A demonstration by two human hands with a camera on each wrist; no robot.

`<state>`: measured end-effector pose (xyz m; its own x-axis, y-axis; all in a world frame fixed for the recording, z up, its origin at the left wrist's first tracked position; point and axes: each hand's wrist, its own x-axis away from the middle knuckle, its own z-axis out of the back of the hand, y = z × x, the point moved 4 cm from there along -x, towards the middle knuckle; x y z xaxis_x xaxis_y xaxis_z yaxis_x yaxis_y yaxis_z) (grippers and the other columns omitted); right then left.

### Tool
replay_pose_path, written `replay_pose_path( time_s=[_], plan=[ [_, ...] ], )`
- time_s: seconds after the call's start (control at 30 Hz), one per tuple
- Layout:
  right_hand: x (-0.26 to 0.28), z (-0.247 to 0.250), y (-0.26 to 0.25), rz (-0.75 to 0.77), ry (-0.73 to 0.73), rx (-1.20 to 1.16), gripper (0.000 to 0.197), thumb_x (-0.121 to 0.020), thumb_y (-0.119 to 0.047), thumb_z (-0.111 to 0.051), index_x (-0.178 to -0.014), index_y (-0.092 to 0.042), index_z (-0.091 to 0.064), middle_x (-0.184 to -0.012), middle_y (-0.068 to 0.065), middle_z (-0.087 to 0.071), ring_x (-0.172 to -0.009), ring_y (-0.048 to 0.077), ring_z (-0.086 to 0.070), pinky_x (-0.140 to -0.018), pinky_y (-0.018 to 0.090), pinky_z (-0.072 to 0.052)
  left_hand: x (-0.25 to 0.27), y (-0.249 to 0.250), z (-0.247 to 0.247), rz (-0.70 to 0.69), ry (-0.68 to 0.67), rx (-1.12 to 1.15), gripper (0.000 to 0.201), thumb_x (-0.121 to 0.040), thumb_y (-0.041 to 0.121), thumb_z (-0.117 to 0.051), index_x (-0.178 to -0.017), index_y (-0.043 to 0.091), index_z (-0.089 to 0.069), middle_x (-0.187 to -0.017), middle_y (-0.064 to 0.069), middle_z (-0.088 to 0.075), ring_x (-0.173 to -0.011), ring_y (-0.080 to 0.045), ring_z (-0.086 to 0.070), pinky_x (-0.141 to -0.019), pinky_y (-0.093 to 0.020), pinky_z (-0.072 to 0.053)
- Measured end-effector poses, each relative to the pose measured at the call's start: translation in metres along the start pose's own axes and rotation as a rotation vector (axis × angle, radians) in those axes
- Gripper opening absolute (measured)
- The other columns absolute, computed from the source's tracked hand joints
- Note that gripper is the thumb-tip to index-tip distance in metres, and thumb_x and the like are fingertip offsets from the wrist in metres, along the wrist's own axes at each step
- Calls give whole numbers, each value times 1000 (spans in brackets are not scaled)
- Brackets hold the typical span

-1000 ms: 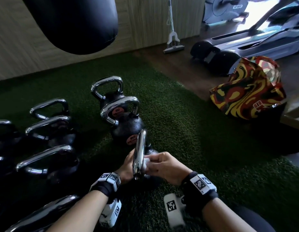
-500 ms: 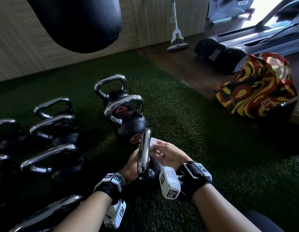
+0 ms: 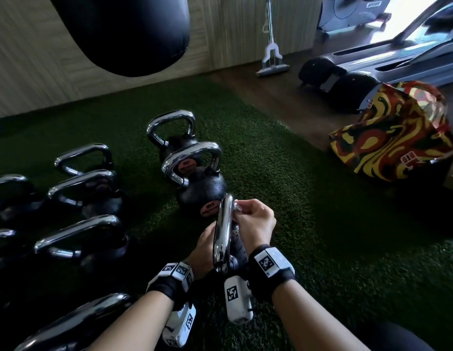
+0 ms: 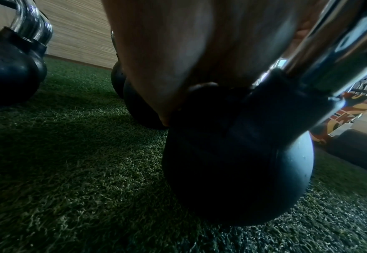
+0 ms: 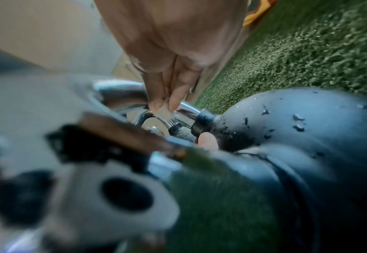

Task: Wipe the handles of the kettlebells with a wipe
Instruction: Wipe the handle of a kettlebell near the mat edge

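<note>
Both grips work on one chrome-handled black kettlebell (image 3: 234,249) standing on dark green artificial turf (image 3: 309,224).

Right hand (image 3: 255,219) pinches a small white wipe (image 3: 237,206) against the top far end of the shiny chrome loop handle (image 3: 223,229), fingers curled round it. Left hand (image 3: 203,245) sits against the handle's other side, low by the ball; whether its fingers close on anything cannot be told. Just beyond the right grip stand two more black kettlebells (image 3: 202,188); further kettlebells with chrome handles (image 3: 81,234) lie well left of the left grip.
</note>
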<state>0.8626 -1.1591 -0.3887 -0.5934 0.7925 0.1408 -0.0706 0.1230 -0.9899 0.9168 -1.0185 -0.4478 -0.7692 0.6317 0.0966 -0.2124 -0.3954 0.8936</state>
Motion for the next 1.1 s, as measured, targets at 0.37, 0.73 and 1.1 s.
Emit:
replay_pose_path(
  time_s=[0.37, 0.73, 1.1],
  plan=[
    [-13, -14, 6, 77, 43, 321, 12, -70, -17, -81, -68, -15, -70, -64, -6, -67, -57, 6, -56, -51, 7, -41, -1, 17, 2, -145, 20, 64, 60, -67, 70, -63, -115, 35, -50, -109, 21, -51, -100, 15, -55, -96, -12, -45],
    [16, 15, 15, -175, -208, 466, 21, -75, -23, -74, -95, -19, -76, -85, -4, -76, -80, 11, -70, -73, 22, -58, -18, -32, -1, 85, -166, -129, 78, -85, 50, -49, -154, 17, -37, -157, -11, -41, -147, -28, -38, -120, -47, -32],
    [78, 13, -19, 57, -509, 664, 36, -66, -46, -82, -68, -16, -64, -57, -9, -57, -59, 5, -55, -53, 14, -40, -76, 69, 57, -224, -114, -382, 85, -82, 2, -72, -152, 37, -38, -146, -1, -52, -117, -12, -63, -105, -27, -51]
  ],
)
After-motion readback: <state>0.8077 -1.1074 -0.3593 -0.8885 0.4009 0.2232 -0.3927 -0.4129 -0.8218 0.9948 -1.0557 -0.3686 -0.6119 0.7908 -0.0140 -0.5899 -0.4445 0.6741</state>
